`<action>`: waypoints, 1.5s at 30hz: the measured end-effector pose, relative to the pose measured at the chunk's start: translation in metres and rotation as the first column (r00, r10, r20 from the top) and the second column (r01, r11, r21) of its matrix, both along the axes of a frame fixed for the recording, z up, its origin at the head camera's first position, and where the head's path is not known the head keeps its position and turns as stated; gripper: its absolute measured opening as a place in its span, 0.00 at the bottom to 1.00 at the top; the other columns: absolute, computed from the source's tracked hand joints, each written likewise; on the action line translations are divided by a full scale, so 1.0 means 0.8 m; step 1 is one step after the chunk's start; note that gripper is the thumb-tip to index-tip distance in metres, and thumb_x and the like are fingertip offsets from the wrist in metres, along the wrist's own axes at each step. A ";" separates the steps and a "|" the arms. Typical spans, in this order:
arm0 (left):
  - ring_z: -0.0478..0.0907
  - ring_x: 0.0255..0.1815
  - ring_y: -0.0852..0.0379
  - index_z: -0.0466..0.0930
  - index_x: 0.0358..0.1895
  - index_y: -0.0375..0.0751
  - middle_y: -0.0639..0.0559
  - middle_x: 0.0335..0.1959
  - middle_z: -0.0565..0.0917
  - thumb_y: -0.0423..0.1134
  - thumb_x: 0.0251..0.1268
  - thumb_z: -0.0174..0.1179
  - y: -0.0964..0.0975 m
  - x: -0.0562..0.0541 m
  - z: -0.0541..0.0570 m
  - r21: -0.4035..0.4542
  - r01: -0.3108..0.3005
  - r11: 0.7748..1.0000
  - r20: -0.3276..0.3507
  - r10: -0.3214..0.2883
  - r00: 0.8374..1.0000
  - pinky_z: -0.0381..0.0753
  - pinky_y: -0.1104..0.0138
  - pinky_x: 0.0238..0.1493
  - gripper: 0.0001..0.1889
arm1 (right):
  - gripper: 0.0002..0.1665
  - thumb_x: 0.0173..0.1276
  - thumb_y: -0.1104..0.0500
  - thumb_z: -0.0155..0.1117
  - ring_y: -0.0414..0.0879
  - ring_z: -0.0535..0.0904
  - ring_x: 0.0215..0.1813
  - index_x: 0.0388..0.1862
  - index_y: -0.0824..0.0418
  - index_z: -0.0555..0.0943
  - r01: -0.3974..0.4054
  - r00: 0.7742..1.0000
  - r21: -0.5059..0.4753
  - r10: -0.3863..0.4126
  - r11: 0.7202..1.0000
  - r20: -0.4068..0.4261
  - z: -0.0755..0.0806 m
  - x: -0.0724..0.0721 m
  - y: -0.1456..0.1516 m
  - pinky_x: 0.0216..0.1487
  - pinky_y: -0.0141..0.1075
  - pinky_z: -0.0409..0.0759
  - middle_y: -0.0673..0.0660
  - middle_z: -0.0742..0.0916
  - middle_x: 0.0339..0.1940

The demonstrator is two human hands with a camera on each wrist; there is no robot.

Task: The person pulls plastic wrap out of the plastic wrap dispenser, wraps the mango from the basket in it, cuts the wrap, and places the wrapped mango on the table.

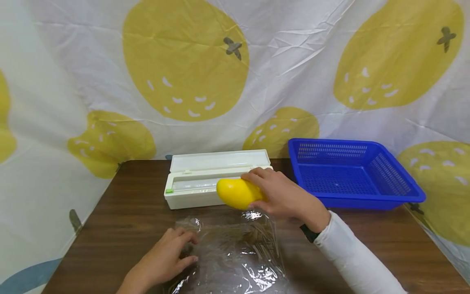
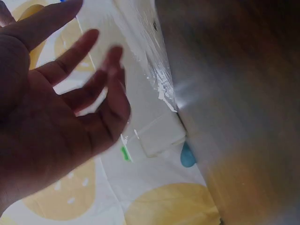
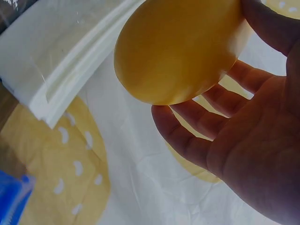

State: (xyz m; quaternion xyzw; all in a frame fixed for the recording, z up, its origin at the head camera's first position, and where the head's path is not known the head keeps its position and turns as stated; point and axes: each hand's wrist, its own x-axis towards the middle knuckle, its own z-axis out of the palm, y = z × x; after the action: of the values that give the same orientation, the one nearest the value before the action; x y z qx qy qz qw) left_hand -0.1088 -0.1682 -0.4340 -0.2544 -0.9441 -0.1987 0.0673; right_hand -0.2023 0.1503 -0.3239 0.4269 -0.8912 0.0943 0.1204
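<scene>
A smooth yellow mango (image 1: 234,192) is held up by my right hand (image 1: 284,195), its thumb and fingers curled round one end. In the right wrist view the mango (image 3: 173,51) shows its rounded end beyond the fingertips. Below it, a sheet of clear plastic wrap (image 1: 227,255) lies wrinkled and shiny on the table. My left hand (image 1: 161,259) hovers by the left edge of that sheet, fingers loosely bent and nothing in them. Behind the mango stands a white wrap dispenser box (image 1: 194,200) with its lid raised and a roll inside.
A blue plastic basket (image 1: 358,199) with slotted sides stands at the back right, beside the dispenser. The dark wooden table (image 1: 121,208) ends at a hanging white cloth (image 1: 279,73) printed with yellow fruit. A small green tab (image 1: 169,190) sits on the dispenser's left end.
</scene>
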 end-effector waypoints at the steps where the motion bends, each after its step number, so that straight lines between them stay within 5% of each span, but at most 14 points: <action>1: 0.73 0.45 0.55 0.82 0.47 0.49 0.56 0.45 0.81 0.46 0.55 0.75 -0.001 0.000 -0.001 -0.008 -0.025 1.000 0.009 0.025 1.000 0.78 0.57 0.48 0.18 | 0.42 0.60 0.44 0.76 0.50 0.79 0.56 0.70 0.56 0.72 -0.001 1.000 -0.003 0.001 1.000 0.008 -0.003 -0.001 -0.001 0.51 0.49 0.78 0.55 0.82 0.60; 6: 0.71 0.60 0.40 0.79 0.60 0.44 0.44 0.62 0.77 0.53 0.46 0.79 -0.005 0.001 -0.002 -0.021 -0.105 0.994 0.131 0.107 0.986 0.76 0.44 0.58 0.36 | 0.41 0.60 0.45 0.77 0.51 0.79 0.59 0.69 0.57 0.73 -0.001 0.999 -0.012 0.002 1.000 0.033 -0.018 -0.004 -0.008 0.57 0.50 0.78 0.55 0.81 0.61; 9: 0.65 0.69 0.32 0.75 0.67 0.40 0.36 0.70 0.71 0.54 0.44 0.80 -0.006 0.003 -0.001 -0.026 -0.110 0.994 0.258 0.113 0.960 0.70 0.37 0.63 0.45 | 0.41 0.59 0.45 0.77 0.52 0.79 0.60 0.68 0.57 0.74 0.001 0.999 -0.004 0.000 1.000 0.044 -0.025 -0.005 -0.012 0.59 0.50 0.78 0.56 0.81 0.60; 12: 0.63 0.72 0.32 0.73 0.69 0.39 0.35 0.72 0.68 0.54 0.44 0.80 -0.006 0.003 -0.001 -0.038 -0.109 0.993 0.352 0.115 0.929 0.68 0.36 0.65 0.46 | 0.41 0.59 0.45 0.77 0.53 0.79 0.58 0.68 0.57 0.74 -0.002 0.999 0.003 0.002 1.000 0.052 -0.030 -0.006 -0.014 0.59 0.50 0.78 0.56 0.81 0.59; 15: 0.63 0.72 0.34 0.74 0.68 0.38 0.35 0.72 0.68 0.54 0.45 0.79 -0.007 0.003 -0.001 -0.049 -0.103 0.994 0.386 0.113 0.916 0.68 0.37 0.66 0.45 | 0.42 0.59 0.45 0.78 0.52 0.79 0.56 0.68 0.57 0.74 -0.001 0.998 0.010 0.000 1.000 0.060 -0.035 -0.007 -0.016 0.56 0.49 0.79 0.56 0.82 0.58; 29: 0.67 0.67 0.35 0.78 0.63 0.37 0.36 0.70 0.71 0.46 0.46 0.80 -0.007 0.004 -0.005 -0.090 -0.093 0.992 0.301 0.116 0.947 0.72 0.41 0.63 0.38 | 0.40 0.60 0.46 0.77 0.50 0.80 0.52 0.69 0.53 0.74 -0.001 0.993 0.085 -0.008 0.996 0.116 -0.066 -0.010 -0.033 0.55 0.47 0.79 0.54 0.83 0.58; 45: 0.69 0.65 0.35 0.79 0.61 0.37 0.36 0.69 0.71 0.45 0.43 0.81 -0.007 0.006 -0.004 -0.088 -0.092 0.992 0.242 0.111 0.964 0.73 0.43 0.64 0.38 | 0.42 0.62 0.41 0.73 0.53 0.77 0.64 0.71 0.54 0.72 -0.023 0.992 0.197 -0.003 0.980 0.128 -0.083 -0.006 -0.061 0.69 0.50 0.72 0.55 0.81 0.62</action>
State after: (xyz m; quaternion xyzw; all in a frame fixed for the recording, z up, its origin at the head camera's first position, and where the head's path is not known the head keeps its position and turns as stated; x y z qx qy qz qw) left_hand -0.1040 -0.1741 -0.4372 -0.1815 -0.9637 -0.1890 -0.0501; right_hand -0.2074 0.1014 -0.3902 0.4343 -0.8999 0.0328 0.0197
